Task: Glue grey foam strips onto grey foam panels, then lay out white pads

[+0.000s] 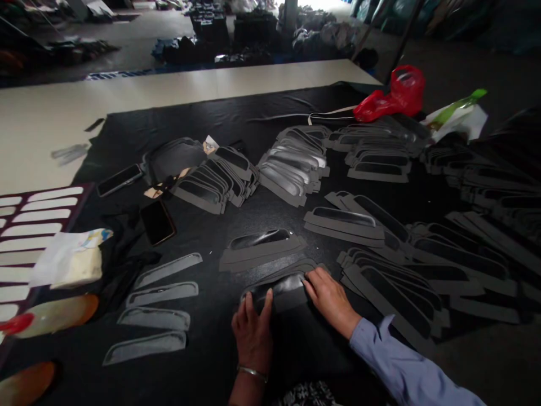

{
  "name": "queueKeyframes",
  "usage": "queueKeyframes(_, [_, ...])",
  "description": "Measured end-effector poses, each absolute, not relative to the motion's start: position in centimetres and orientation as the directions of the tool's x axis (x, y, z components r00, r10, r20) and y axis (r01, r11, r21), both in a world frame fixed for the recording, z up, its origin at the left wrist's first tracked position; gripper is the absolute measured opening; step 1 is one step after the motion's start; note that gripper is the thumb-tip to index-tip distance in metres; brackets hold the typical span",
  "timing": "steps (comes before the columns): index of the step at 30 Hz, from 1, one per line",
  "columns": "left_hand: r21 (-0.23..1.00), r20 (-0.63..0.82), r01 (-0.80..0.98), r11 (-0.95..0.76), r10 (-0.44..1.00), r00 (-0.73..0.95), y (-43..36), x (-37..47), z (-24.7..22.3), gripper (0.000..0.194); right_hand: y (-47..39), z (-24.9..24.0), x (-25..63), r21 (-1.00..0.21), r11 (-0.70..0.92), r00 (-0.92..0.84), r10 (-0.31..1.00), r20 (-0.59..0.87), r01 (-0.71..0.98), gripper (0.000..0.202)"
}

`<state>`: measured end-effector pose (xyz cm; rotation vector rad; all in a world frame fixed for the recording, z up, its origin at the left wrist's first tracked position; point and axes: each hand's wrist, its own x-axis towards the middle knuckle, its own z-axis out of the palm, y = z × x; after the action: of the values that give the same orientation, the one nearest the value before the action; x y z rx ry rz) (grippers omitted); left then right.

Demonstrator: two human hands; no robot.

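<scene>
The left hand [252,332], a silver bangle [252,372] at its wrist, has thumb and index finger spread apart, tips pressing the glossy dark inset of a grey panel [285,290]. The right hand [332,299], below a blue sleeve [391,358], has its fingers close together at the panel's upper right edge; whether they pinch it cannot be told. The panel lies on a black sheet [211,378], directly before the wearer. To the left lie a red-capped bottle [59,317] and four translucent strips [163,293]. Beyond the panel lies a similar piece [262,251]; farther off, overlapping panel piles [291,169] and a red plastic bag [408,90].
</scene>
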<state>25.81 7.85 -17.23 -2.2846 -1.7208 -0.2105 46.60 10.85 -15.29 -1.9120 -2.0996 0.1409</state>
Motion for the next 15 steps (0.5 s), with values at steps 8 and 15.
queueKeyframes(8, [-0.151, 0.272, 0.941, -0.303, 0.903, 0.334, 7.98, 25.98, -16.54, 0.055, 10.52, -15.68, 46.33, -0.332, 0.078, -0.018, 0.983, 0.181, 0.940, 0.017])
queueKeyframes(15, [-0.171, 0.228, 0.937, -0.304, 0.913, 0.338, 8.00, 25.93, -16.60, 0.053, 10.14, -16.06, 46.13, -0.453, 0.061, 0.024, 0.983, 0.179, 0.890, 0.020])
